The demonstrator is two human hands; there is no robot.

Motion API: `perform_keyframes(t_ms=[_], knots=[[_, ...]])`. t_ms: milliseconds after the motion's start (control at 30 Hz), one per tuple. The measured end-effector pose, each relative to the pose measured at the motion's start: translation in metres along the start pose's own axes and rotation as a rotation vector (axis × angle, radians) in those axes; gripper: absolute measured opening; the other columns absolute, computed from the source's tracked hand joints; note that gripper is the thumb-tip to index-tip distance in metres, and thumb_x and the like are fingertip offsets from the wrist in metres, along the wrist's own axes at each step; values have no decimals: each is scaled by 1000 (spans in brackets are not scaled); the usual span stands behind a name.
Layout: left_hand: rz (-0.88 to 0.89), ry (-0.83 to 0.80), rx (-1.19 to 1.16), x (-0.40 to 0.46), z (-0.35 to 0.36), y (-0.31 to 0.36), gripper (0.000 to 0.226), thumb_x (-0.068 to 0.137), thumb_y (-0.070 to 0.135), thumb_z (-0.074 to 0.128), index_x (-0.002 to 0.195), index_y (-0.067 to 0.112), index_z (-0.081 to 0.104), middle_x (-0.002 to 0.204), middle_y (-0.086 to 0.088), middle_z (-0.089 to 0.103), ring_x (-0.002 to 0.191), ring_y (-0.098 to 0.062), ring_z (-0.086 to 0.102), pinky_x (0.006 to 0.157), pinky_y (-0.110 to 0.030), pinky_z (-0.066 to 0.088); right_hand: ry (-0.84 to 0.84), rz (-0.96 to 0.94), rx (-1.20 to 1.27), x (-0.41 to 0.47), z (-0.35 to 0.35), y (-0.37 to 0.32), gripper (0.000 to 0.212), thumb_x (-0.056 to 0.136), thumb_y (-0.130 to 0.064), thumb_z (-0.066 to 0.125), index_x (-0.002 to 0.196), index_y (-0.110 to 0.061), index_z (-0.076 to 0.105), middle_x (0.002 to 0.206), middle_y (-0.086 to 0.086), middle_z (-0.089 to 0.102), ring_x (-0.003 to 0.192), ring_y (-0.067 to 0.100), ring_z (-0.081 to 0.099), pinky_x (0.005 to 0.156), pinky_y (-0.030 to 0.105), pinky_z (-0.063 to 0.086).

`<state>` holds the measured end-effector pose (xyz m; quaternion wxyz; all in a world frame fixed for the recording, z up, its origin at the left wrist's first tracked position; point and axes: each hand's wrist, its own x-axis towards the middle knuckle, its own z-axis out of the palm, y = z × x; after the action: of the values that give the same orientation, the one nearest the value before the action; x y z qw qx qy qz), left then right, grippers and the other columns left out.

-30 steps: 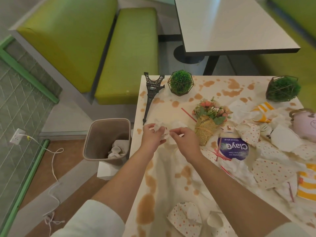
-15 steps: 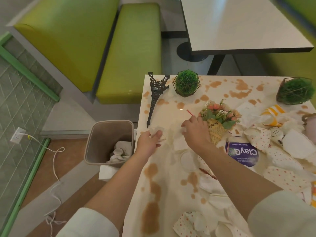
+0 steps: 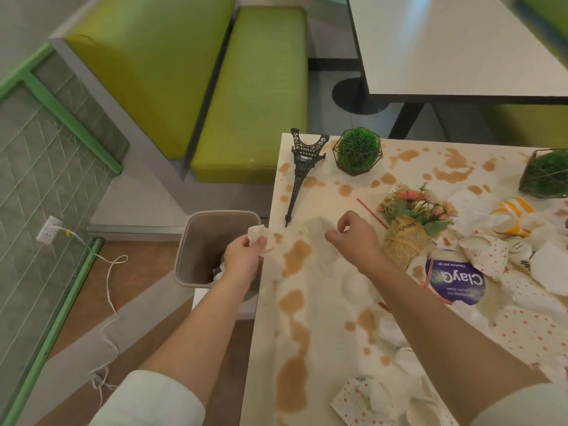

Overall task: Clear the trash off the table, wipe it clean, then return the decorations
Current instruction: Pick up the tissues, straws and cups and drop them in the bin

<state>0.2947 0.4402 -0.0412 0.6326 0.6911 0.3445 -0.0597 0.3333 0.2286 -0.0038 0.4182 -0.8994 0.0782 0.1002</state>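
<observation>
Our left hand (image 3: 244, 256) sits at the desk (image 3: 322, 318) edge, its fingers (image 3: 261, 241) curled round a crumpled white tissue (image 3: 258, 235), right above the beige bin (image 3: 212, 241) on the floor. Our right hand (image 3: 353, 238) hovers over a flat white napkin (image 3: 316, 229) on the stained top; whether its curled fingers pinch the napkin, we cannot tell. The Eiffel Tower model (image 3: 302, 167) lies toppled near the corner, beside the green ball plant (image 3: 358, 150), with the flower bouquet (image 3: 412, 219) just right of our hand.
</observation>
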Motion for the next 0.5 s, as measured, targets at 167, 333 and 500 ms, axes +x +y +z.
perform_keyframes(t_ms=[167, 333, 500], knots=[[-48, 116, 30, 21, -44, -9, 32, 91, 9, 62, 123, 16, 61, 106, -1, 66, 96, -21, 63, 90, -37, 53, 20, 17, 191, -11, 36, -34, 27, 82, -19, 70, 95, -13, 47, 87, -3, 52, 72, 11, 49, 56, 24, 37], [-98, 190, 26, 48, -85, -22, 31, 85, 9, 71, 113, 17, 61, 113, -5, 67, 100, -24, 65, 93, -43, 53, -30, 10, 251, -19, 85, -60, 38, 82, -21, 73, 103, -17, 42, 92, -5, 51, 74, 8, 53, 56, 23, 41], [-145, 178, 50, 63, -113, -29, 53, 85, 17, 73, 133, 11, 51, 122, -6, 60, 111, -25, 60, 100, -44, 49, -87, 3, 181, -22, 129, -78, 34, 82, -16, 71, 97, -18, 41, 85, -2, 49, 71, 14, 52, 56, 25, 43]])
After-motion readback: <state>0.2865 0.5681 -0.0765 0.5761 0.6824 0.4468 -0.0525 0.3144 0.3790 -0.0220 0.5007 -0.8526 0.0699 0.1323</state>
